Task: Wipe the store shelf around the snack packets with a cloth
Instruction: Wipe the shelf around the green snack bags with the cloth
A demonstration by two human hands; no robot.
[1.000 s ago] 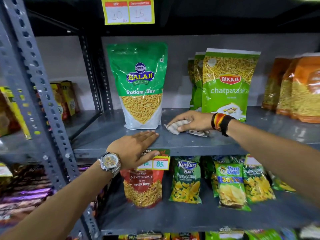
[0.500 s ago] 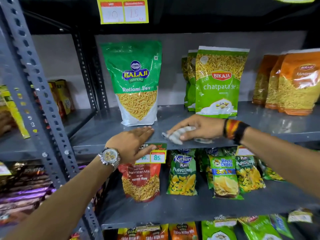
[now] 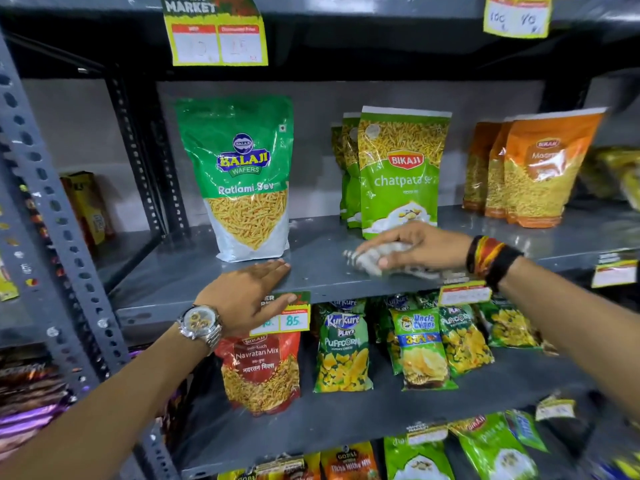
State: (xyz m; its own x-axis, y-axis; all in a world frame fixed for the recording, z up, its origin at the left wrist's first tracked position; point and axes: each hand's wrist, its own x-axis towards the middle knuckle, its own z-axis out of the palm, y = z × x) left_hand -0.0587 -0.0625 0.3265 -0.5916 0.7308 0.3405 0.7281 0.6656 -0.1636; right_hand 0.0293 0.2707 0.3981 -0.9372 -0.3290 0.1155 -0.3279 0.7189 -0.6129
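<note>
A grey metal shelf [image 3: 311,271] holds a green Balaji Ratlami Sev packet [image 3: 242,178], green Bikaji Chatpata packets [image 3: 398,174] and orange Bikaji packets [image 3: 533,168], all upright. My right hand [image 3: 419,245] presses a whitish cloth [image 3: 372,258] flat on the shelf in front of the Chatpata packets, near the front edge. My left hand [image 3: 249,292], with a wristwatch, rests flat on the shelf's front edge just below the Balaji packet, fingers on top and thumb over a price tag [image 3: 291,317].
A perforated grey upright [image 3: 62,216] stands at left. The shelf below carries a red Navratan Mix packet [image 3: 263,368], a Kurkure Puffcorn packet [image 3: 343,348] and an Uncle Chips packet [image 3: 422,348]. A yellow price label [image 3: 218,32] hangs from the shelf above.
My right hand has slid the cloth to the right along the shelf, from beside the Balaji packet to in front of the Chatpata packets. My left hand stays on the edge.
</note>
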